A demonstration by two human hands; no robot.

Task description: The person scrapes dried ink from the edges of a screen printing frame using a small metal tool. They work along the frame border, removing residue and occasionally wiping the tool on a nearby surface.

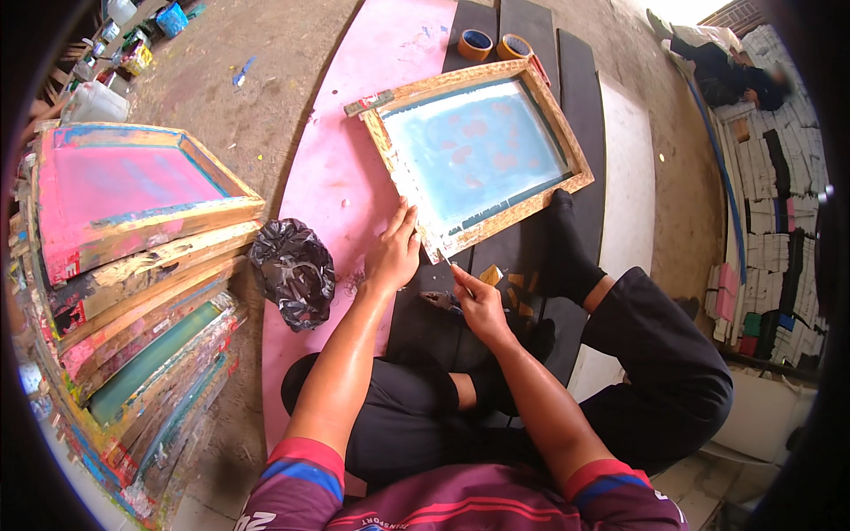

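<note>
A wooden screen-printing frame (487, 232) with pale blue mesh (478, 150) lies tilted in front of me. My left hand (394, 250) grips its left side near the close corner, fingers along the wood. At that corner, my right hand (483, 308) pinches a small thin tool (447, 260) whose pale tip meets the frame. Most of this tool is hidden in the fingers, so its kind is unclear. My black-socked foot (567, 239) rests against the frame's right corner. A small yellow piece (491, 274) lies just beyond my right hand.
Stacked printing frames (155, 232) stand at the left beside a crumpled black plastic bag (294, 274). Two tape rolls (475, 44) sit past the frame on dark boards (580, 115), beside a pink sheet (328, 168). Far right, a person (730, 75) is near stacked bundles (766, 203).
</note>
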